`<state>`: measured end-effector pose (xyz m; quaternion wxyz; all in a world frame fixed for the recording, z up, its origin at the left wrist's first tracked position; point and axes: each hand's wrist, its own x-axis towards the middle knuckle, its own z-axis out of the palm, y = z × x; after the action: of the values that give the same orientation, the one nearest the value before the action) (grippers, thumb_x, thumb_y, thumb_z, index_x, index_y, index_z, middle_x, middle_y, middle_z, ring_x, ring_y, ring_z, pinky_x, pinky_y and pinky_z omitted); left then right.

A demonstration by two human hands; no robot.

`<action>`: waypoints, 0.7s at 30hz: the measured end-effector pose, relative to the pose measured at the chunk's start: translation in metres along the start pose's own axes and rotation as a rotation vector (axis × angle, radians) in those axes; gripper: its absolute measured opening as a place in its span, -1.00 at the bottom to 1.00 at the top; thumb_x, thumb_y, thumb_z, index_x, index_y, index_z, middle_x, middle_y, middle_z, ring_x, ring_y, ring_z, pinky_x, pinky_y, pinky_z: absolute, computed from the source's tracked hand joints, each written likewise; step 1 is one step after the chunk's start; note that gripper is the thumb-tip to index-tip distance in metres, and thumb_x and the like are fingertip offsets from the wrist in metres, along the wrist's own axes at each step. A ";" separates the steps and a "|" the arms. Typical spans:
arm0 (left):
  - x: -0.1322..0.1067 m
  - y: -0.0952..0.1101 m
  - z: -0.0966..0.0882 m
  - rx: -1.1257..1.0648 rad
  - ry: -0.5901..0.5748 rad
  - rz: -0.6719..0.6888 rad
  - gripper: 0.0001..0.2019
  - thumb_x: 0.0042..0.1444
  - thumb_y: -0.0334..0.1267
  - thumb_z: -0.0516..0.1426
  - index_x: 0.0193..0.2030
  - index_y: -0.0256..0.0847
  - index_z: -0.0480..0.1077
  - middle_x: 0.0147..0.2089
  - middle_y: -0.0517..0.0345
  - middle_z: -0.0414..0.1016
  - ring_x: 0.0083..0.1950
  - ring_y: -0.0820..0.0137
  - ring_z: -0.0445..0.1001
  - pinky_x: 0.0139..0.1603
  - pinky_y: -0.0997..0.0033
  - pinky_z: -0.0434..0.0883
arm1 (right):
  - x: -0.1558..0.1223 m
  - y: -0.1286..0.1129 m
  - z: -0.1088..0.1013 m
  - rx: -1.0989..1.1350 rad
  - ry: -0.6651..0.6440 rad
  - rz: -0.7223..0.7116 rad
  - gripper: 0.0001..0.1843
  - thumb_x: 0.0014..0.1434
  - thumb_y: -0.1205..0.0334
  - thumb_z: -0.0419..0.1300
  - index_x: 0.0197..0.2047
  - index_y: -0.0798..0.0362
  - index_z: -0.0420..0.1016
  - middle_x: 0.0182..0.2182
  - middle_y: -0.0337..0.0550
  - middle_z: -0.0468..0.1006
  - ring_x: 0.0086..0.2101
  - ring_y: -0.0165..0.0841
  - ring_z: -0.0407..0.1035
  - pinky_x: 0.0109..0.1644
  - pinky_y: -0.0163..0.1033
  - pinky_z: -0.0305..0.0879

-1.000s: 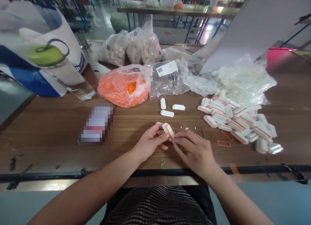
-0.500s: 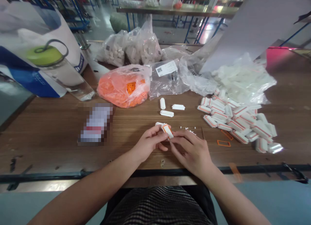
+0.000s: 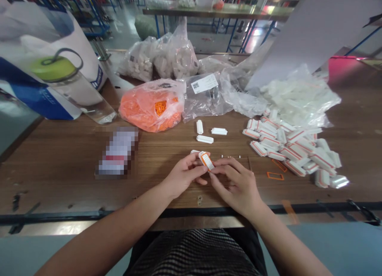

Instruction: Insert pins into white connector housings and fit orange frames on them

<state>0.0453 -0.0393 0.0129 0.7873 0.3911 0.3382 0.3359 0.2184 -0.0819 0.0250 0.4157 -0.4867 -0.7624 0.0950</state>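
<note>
- Case (image 3: 205, 159), white with an orange band, sat tilted just above the bench (image 3: 167, 160), between both hands.
- Left hand (image 3: 185, 174): thumb and fingers clamped on the case.
- Right hand (image 3: 237, 180): fingertips gathered at the case's near end; could not tell whether they gripped it or a small part.
- White bits (image 3: 229, 157) lay just beyond the right hand; two orange frames (image 3: 275, 175) lay to its right, near the pile (image 3: 298, 150).
- Judged: a firm left pinch on the case's sides, gridded face uncovered, suited this fine fingertip work.
- Judged: light, square pressure at the end was best; slanting force risked twisting the case or shifting the band.
</note>
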 end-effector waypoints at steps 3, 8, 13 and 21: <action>0.000 0.000 0.000 -0.010 0.025 -0.013 -0.54 0.03 -0.32 0.30 0.10 -0.20 0.40 -0.11 0.07 0.51 -0.16 0.38 0.50 -0.38 0.56 0.47 | 0.001 -0.001 0.002 0.051 0.018 0.048 -0.92 0.14 0.35 0.23 -0.30 0.00 0.53 -0.26 -0.12 0.61 -0.33 -0.36 0.52 -0.33 -0.23 0.49; 0.000 -0.001 0.000 -0.048 0.010 -0.015 -0.53 0.01 -0.35 0.31 0.09 -0.17 0.38 -0.14 0.09 0.52 -0.13 0.36 0.50 -0.36 0.54 0.48 | 0.004 -0.001 0.002 0.157 0.028 0.132 -0.94 0.13 0.33 0.25 -0.31 -0.01 0.53 -0.32 -0.17 0.63 -0.32 -0.35 0.52 -0.33 -0.23 0.45; 0.000 -0.001 0.000 -0.059 0.005 -0.010 -0.49 0.01 -0.32 0.31 0.13 -0.16 0.33 -0.06 0.04 0.50 -0.08 0.30 0.49 -0.38 0.52 0.48 | 0.003 0.002 -0.002 0.288 -0.001 0.297 -0.87 0.14 0.31 0.23 -0.22 -0.01 0.58 -0.35 -0.17 0.63 -0.42 -0.39 0.47 -0.42 -0.29 0.38; -0.003 0.003 0.002 0.095 -0.016 0.056 -0.54 0.08 -0.35 0.24 0.15 -0.12 0.32 0.01 0.01 0.47 -0.03 0.28 0.45 -0.30 0.46 0.50 | 0.008 0.012 -0.001 0.460 -0.039 0.398 -0.94 0.09 0.26 0.27 -0.38 0.01 0.58 -0.43 -0.19 0.61 -0.43 -0.39 0.45 -0.39 -0.27 0.36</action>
<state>0.0443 -0.0409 0.0176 0.7608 0.4401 0.3363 0.3383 0.2255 -0.0700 0.0235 0.4736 -0.5177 -0.6184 0.3540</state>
